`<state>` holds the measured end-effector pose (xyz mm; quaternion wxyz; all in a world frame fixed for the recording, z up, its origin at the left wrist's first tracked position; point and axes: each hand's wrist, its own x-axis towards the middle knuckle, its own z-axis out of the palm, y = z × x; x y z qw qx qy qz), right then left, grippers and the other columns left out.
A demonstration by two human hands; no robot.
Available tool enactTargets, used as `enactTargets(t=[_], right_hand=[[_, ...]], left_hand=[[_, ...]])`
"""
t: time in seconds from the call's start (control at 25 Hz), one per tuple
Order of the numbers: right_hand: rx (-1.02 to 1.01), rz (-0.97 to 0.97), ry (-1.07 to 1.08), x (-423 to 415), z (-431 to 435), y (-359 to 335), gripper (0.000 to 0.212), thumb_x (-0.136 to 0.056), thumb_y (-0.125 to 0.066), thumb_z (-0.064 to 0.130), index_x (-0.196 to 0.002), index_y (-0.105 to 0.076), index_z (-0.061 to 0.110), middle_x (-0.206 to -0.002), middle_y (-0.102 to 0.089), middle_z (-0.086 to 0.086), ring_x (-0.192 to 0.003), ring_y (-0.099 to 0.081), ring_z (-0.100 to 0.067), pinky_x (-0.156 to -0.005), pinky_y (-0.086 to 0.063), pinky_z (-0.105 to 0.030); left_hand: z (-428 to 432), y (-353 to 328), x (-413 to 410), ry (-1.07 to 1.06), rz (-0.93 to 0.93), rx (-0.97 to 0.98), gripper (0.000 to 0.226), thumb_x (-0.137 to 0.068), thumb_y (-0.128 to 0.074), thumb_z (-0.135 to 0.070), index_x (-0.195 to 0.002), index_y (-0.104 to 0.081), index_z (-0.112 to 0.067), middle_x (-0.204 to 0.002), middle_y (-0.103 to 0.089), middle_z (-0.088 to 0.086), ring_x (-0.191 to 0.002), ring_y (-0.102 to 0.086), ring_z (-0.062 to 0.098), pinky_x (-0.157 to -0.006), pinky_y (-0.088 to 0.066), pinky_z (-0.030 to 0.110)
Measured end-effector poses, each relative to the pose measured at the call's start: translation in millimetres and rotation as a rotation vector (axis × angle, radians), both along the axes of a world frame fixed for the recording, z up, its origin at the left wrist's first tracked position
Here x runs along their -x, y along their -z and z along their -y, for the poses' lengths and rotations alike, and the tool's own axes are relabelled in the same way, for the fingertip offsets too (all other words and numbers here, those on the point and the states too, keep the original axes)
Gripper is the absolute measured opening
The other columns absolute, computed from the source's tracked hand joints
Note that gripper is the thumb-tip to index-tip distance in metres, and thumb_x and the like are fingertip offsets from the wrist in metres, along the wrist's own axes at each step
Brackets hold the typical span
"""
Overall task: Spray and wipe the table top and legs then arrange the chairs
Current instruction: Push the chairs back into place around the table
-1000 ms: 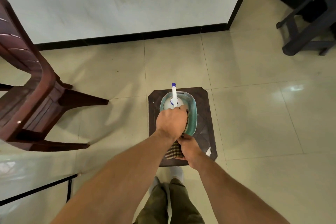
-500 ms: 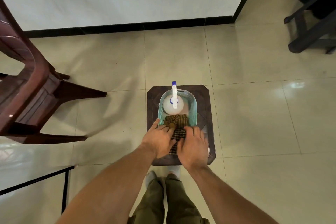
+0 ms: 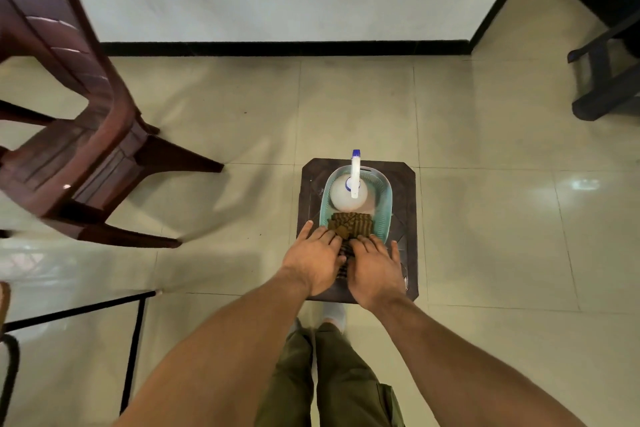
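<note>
A white spray bottle (image 3: 348, 196) with a blue-tipped nozzle stands in a teal basket (image 3: 386, 192) on a small dark stool (image 3: 408, 218). A brown checked cloth (image 3: 351, 224) lies folded over the basket's near rim. My left hand (image 3: 317, 258) and my right hand (image 3: 374, 267) lie side by side with straight fingers on the near part of the cloth. A dark red plastic chair (image 3: 79, 121) stands at the left. The glass table top (image 3: 52, 277) with its black metal frame shows at the lower left.
A white wall with a black skirting (image 3: 277, 48) runs behind the stool. Dark furniture legs (image 3: 606, 90) stand at the far right. Tiled floor surrounds the stool. My legs in olive trousers (image 3: 329, 378) are directly below.
My left hand let go of the spray bottle and came down beside my right hand. Both hands now lie flat on the cloth, which is spread over the basket rim.
</note>
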<state>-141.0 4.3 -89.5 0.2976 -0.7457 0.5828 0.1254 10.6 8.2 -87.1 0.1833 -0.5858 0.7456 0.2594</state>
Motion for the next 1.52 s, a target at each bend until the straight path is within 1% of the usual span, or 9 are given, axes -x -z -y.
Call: enactTargets(t=[0.12,0.28,0.4,0.56,0.88,1.08,1.2,1.36,1.52], right_hand=[[0.016,-0.001,-0.014,-11.7,-8.9,-19.1,0.05,-0.103,-0.031,0.037,-0.152,-0.033,0.025,-0.159,-0.035,0.003,-0.151,-0.019,-0.019,-0.124,-0.007,-0.052],[0.059,-0.019,-0.133,-45.6,-26.2,-48.3,0.053,-0.103,-0.03,0.038,-0.154,-0.029,0.025,-0.164,-0.024,0.002,-0.152,-0.014,-0.019,-0.123,-0.011,-0.05],[0.056,0.005,-0.322,-93.2,-62.4,-69.5,0.057,-0.101,-0.032,0.041,-0.155,-0.028,0.024,-0.165,-0.02,0.0,-0.152,-0.012,-0.021,-0.123,-0.012,-0.048],[0.098,0.047,-0.588,-164.2,-154.8,-86.4,0.05,-0.102,-0.034,0.036,-0.15,-0.035,0.022,-0.163,-0.026,-0.002,-0.15,-0.019,-0.022,-0.121,-0.019,-0.047],[0.136,0.147,-1.153,-277.2,-454.1,-112.2,0.051,-0.103,-0.032,0.038,-0.151,-0.032,0.024,-0.163,-0.025,0.0,-0.15,-0.019,-0.019,-0.12,-0.019,-0.042],[0.081,0.215,-1.514,-301.2,-671.8,-128.7,0.053,-0.102,-0.035,0.04,-0.153,-0.032,0.024,-0.164,-0.023,-0.001,-0.15,-0.02,-0.021,-0.12,-0.019,-0.042],[0.06,0.246,-1.745,-304.5,-786.7,-134.3,0.055,-0.102,-0.035,0.041,-0.154,-0.03,0.024,-0.166,-0.019,-0.002,-0.151,-0.018,-0.021,-0.121,-0.02,-0.043],[0.03,0.283,-2.007,-309.4,-920.9,-129.4,0.055,-0.103,-0.031,0.046,-0.155,-0.027,0.026,-0.166,-0.016,-0.001,-0.152,-0.015,-0.021,-0.122,-0.017,-0.046],[-0.04,0.304,-2.181,-329.1,-1080.7,-114.1,0.059,-0.103,-0.027,0.052,-0.156,-0.024,0.028,-0.167,-0.015,0.0,-0.153,-0.013,-0.021,-0.123,-0.014,-0.047]], left_hand=[[-19.6,-24.5,-9.1,-0.122,-0.028,0.027,0.056,-0.108,-0.026,-0.043,-0.155,-0.037,-0.015,-0.163,-0.038,0.007,-0.154,-0.024,0.024,-0.129,-0.009,0.049],[-62.7,-51.8,-29.6,-0.32,-0.062,0.057,0.055,-0.109,-0.026,-0.042,-0.156,-0.036,-0.015,-0.165,-0.033,0.007,-0.155,-0.022,0.025,-0.129,-0.009,0.047],[-121.2,-75.9,-65.8,-0.53,-0.055,0.092,0.055,-0.109,-0.027,-0.041,-0.156,-0.035,-0.014,-0.166,-0.032,0.008,-0.155,-0.021,0.026,-0.128,-0.01,0.047],[-241.7,-100.9,-113.0,-0.825,-0.022,0.125,0.056,-0.109,-0.029,-0.041,-0.155,-0.035,-0.011,-0.165,-0.033,0.01,-0.155,-0.021,0.027,-0.128,-0.01,0.046],[-581.3,-125.5,-156.2,-1.407,0.113,0.204,0.056,-0.108,-0.03,-0.043,-0.153,-0.04,-0.012,-0.163,-0.037,0.01,-0.154,-0.025,0.028,-0.127,-0.015,0.048],[-802.3,-137.3,-126.4,-1.838,0.188,0.217,0.058,-0.108,-0.03,-0.045,-0.155,-0.036,-0.011,-0.165,-0.033,0.01,-0.154,-0.023,0.028,-0.127,-0.014,0.048],[-910.2,-144.0,-95.9,-2.081,0.226,0.222,0.058,-0.108,-0.031,-0.045,-0.157,-0.034,-0.014,-0.165,-0.032,0.008,-0.154,-0.023,0.028,-0.127,-0.015,0.047],[-1035.4,-145.7,-65.6,-2.336,0.244,0.17,0.06,-0.109,-0.025,-0.049,-0.161,-0.025,-0.018,-0.17,-0.02,0.007,-0.158,-0.014,0.027,-0.127,-0.009,0.049],[-1190.3,-140.0,-62.5,-2.478,0.311,0.038,0.063,-0.108,-0.027,-0.049,-0.162,-0.02,-0.017,-0.172,-0.011,0.009,-0.159,-0.004,0.029,-0.127,-0.005,0.054]])
